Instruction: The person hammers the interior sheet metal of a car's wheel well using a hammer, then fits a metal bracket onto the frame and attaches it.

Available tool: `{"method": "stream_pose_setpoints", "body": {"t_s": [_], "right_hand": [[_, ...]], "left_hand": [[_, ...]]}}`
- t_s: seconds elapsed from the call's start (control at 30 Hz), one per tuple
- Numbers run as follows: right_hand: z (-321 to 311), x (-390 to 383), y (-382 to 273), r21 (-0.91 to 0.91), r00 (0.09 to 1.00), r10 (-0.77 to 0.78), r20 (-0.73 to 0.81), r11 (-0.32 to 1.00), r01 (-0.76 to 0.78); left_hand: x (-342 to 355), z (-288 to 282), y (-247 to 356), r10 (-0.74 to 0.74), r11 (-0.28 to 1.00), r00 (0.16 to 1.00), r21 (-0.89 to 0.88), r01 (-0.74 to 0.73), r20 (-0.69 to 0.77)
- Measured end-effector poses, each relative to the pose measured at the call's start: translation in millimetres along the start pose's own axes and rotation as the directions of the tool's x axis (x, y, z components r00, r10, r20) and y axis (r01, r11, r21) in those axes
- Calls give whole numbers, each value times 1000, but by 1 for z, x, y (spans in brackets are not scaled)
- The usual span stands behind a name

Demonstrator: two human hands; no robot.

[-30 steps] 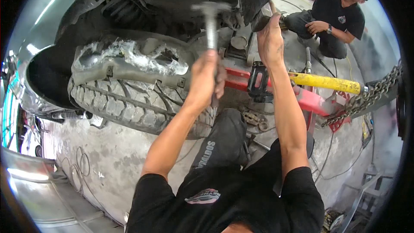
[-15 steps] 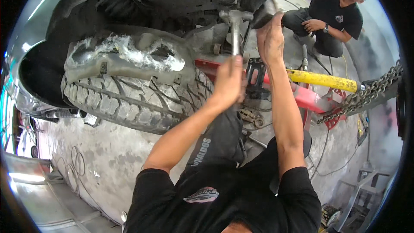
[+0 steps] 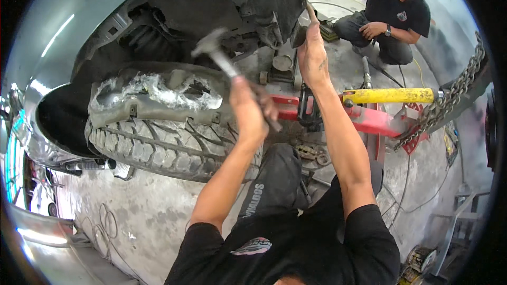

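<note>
My left hand (image 3: 248, 106) is wrapped round the handle of a hammer (image 3: 214, 50). The hammer's head, smeared by motion, is over the wheel well, apart from the bodywork. My right hand (image 3: 315, 55) is raised beside the end of the dark inner body panel (image 3: 274, 18), fingers pointing up. A dark block (image 3: 299, 37) shows at its palm side, against the panel's end; the hand's grip on it is partly hidden. Below the hammer lies a tyre (image 3: 153, 145) with a torn, whitened wheel-arch liner (image 3: 158, 92) on top.
A red pulling arm (image 3: 364, 120) with a yellow hydraulic ram (image 3: 388, 95) and a heavy chain (image 3: 449, 105) stands at my right. Another person (image 3: 396, 16) crouches at the back right, hands low. The green-grey fender (image 3: 63, 26) curves at left. Cables (image 3: 105, 227) lie on the concrete floor.
My left hand has swung the hammer left, away from the panel's end near my right hand. The view has shifted. My right hand stays by the panel's end.
</note>
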State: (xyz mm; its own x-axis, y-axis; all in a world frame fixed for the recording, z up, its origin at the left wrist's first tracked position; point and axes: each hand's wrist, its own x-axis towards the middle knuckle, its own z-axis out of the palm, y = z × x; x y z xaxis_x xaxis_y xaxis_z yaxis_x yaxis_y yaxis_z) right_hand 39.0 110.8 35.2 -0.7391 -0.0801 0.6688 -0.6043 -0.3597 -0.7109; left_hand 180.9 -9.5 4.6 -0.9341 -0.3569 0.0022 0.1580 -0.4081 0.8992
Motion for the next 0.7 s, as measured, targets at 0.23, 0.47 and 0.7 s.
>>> {"method": "stream_pose_setpoints", "body": {"t_s": [0.23, 0.47, 0.7], "right_hand": [[-13, -2, -12, 44, 1000, -15, 16, 999, 15], [-18, -5, 5, -149, 979, -199, -42, 970, 191], [3, -14, -17, -72, 981, 124, -147, 988, -136]], "left_hand": [[-10, -1, 20, 72, 992, 992, 97, -82, 102], [-22, 26, 6, -109, 954, 979, 294, 54, 173], [-8, 31, -20, -115, 969, 986, 233, 83, 124]]}}
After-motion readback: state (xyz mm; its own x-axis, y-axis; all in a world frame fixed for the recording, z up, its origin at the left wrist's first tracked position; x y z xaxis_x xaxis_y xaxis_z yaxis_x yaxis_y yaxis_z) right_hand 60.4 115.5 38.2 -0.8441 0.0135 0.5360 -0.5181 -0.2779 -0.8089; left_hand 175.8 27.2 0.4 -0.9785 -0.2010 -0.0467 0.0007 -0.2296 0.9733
